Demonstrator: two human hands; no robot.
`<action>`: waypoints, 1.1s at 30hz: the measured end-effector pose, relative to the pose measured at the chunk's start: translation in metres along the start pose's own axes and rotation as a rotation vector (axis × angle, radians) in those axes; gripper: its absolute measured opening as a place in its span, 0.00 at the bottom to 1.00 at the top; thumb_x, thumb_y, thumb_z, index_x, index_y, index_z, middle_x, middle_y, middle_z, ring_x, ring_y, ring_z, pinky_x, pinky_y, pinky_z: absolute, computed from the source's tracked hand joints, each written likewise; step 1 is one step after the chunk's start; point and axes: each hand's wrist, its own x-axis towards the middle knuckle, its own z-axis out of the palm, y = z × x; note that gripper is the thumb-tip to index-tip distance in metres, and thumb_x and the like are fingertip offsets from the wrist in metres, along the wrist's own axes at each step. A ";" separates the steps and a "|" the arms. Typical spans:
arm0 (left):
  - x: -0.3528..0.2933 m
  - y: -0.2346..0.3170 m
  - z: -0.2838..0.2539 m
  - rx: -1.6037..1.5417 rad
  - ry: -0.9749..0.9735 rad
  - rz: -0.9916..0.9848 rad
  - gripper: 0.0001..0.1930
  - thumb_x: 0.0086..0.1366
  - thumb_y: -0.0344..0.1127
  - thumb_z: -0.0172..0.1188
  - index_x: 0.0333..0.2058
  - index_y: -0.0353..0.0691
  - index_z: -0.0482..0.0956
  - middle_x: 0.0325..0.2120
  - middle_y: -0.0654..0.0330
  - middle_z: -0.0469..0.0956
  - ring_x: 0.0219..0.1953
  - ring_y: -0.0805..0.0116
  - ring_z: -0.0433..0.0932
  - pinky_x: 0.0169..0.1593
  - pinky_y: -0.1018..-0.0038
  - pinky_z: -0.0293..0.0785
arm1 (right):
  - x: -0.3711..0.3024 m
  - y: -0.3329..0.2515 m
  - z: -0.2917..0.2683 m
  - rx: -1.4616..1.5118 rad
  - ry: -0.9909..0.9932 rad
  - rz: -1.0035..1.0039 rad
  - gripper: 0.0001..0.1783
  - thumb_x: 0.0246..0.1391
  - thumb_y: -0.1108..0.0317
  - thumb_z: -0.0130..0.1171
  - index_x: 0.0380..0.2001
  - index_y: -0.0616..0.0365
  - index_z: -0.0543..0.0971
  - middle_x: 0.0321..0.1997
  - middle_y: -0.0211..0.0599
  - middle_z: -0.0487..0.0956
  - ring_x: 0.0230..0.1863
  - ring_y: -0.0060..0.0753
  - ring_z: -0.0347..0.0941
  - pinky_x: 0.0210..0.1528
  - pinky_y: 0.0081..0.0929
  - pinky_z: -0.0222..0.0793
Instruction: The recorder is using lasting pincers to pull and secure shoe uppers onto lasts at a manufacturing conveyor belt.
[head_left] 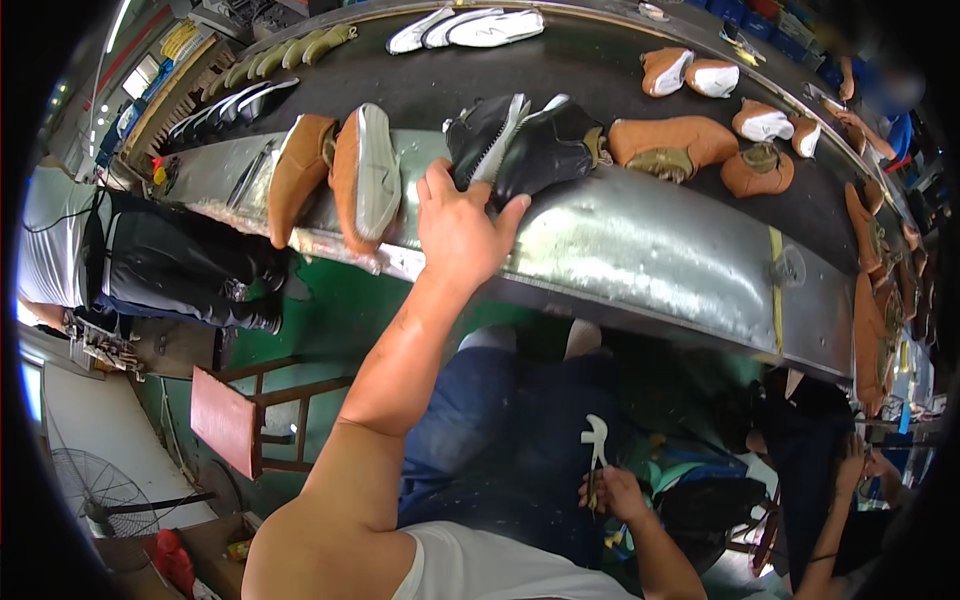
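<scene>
My left hand (pixel 460 225) reaches up to the bench, with its fingers bent over the near end of a black shoe (pixel 475 135) that has a pale grey sole. The thumb lies along the side of a second black shoe (pixel 555 150), close against the first. Low in front of my body, my right hand (pixel 615 492) is closed round the handle of a hammer (pixel 597 440) with a pale metal head pointing up. Left of the black pair stand two brown shoes (pixel 300 180), one turned with its light sole (pixel 375 180) showing.
A shiny metal strip (pixel 640 250) edges the dark bench (pixel 590 65). More brown shoes (pixel 675 145), white shoes (pixel 495 28) and olive shoe parts (pixel 300 52) lie on it. A stool (pixel 225 420) and a fan (pixel 95 500) stand left. Other people (pixel 170 260) are on both sides.
</scene>
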 end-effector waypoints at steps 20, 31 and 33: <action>-0.009 -0.199 -0.071 -0.884 -0.122 -0.559 0.26 0.71 0.37 0.56 0.61 0.25 0.68 0.51 0.54 0.78 0.48 0.68 0.78 0.53 0.72 0.73 | 0.003 -0.189 0.014 -1.242 0.742 -1.074 0.20 0.52 0.65 0.66 0.46 0.61 0.73 0.43 0.50 0.75 0.45 0.58 0.72 0.49 0.48 0.67; -0.169 -0.103 -0.172 -1.097 -0.952 -0.267 0.45 0.52 0.32 0.75 0.67 0.34 0.63 0.67 0.43 0.64 0.69 0.51 0.63 0.70 0.59 0.57 | 0.177 -0.433 -0.026 -1.300 0.872 -0.600 0.22 0.57 0.62 0.62 0.48 0.68 0.72 0.56 0.53 0.74 0.64 0.57 0.63 0.60 0.50 0.66; -0.171 -0.086 -0.140 -0.958 -1.152 -0.067 0.46 0.52 0.32 0.74 0.68 0.32 0.61 0.67 0.38 0.61 0.69 0.44 0.63 0.69 0.63 0.59 | 0.202 -0.444 -0.026 -1.463 0.994 -0.850 0.21 0.60 0.61 0.60 0.48 0.68 0.72 0.55 0.53 0.74 0.62 0.59 0.66 0.61 0.49 0.66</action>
